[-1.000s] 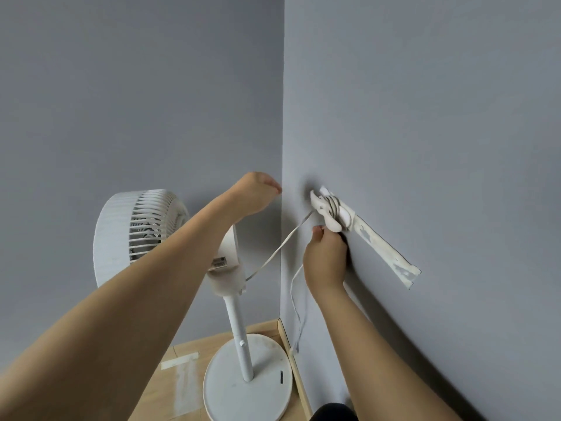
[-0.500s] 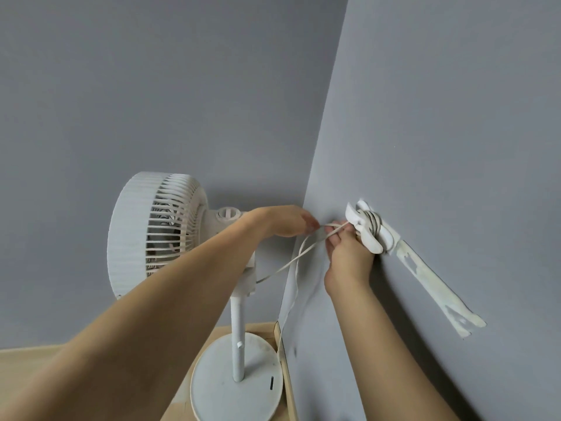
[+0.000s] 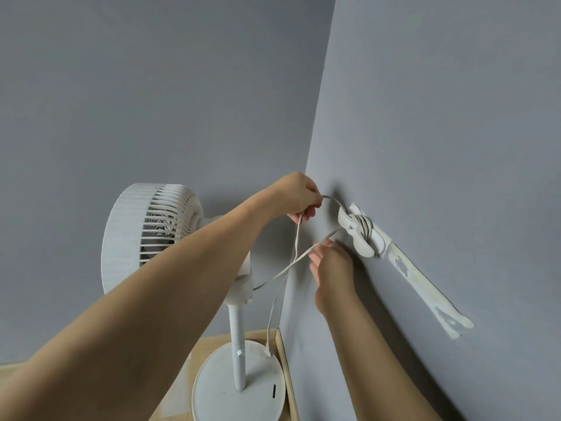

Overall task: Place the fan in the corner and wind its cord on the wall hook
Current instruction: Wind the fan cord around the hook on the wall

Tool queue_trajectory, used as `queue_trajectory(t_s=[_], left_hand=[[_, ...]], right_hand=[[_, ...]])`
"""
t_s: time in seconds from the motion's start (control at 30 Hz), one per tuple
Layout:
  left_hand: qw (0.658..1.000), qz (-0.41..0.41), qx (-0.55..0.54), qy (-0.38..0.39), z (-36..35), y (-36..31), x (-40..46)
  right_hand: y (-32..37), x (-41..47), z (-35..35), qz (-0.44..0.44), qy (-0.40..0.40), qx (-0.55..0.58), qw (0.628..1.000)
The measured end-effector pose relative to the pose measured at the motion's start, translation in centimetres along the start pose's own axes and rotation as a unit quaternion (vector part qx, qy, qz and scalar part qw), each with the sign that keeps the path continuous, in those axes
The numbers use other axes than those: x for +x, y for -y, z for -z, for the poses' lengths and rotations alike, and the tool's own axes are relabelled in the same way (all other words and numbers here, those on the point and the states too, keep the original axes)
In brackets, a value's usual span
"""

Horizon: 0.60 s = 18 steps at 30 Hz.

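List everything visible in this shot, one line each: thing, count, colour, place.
fan: one, white, standing in the corner on a round base, head facing left.
cord: one, white, running from the fan up to the hook, with a loop between the hands and slack hanging down toward the base.
wall hook: one, white, on the right wall near the corner, several cord turns around it.
tape strip: one, white, torn, on the right wall trailing down from the hook.
walls: two, grey, meeting at the corner.
floor: pale wood, beneath the fan.
left hand: one, bare, fingers pinching the cord loop left of the hook.
right hand: one, bare, at the cord below the hook.
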State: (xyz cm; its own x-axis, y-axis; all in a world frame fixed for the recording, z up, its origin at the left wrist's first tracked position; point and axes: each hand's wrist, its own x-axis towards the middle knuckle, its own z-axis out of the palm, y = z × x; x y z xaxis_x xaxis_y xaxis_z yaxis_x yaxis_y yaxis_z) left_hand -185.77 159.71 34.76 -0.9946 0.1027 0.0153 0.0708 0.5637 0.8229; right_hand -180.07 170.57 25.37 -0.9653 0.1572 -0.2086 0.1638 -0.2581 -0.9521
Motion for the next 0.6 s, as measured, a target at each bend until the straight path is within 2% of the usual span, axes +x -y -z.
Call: queue_trajectory(t_s=[0.17,0.33,0.5,0.6], left_hand=[[0.999,-0.027,0.032,-0.002,0.4,-4.7,-0.9],[0.997,-0.015,0.069,0.004,0.0,-7.5,-1.9],[0.998,0.035,0.049,0.013,-0.4,-9.1,-2.0],[0.998,0.063,0.02,0.01,-0.4,-9.6,-2.2]], right_hand=[[0.7,-2.1,-0.9,0.055,0.05,-0.156,0.985],[1.3,-4.1,-0.8,0.065,0.038,-0.177,0.981],[2.3,-5.8,-0.2,0.084,0.089,-0.201,0.972],[2.8,-6.5,0.0,0.111,0.127,-0.164,0.972]])
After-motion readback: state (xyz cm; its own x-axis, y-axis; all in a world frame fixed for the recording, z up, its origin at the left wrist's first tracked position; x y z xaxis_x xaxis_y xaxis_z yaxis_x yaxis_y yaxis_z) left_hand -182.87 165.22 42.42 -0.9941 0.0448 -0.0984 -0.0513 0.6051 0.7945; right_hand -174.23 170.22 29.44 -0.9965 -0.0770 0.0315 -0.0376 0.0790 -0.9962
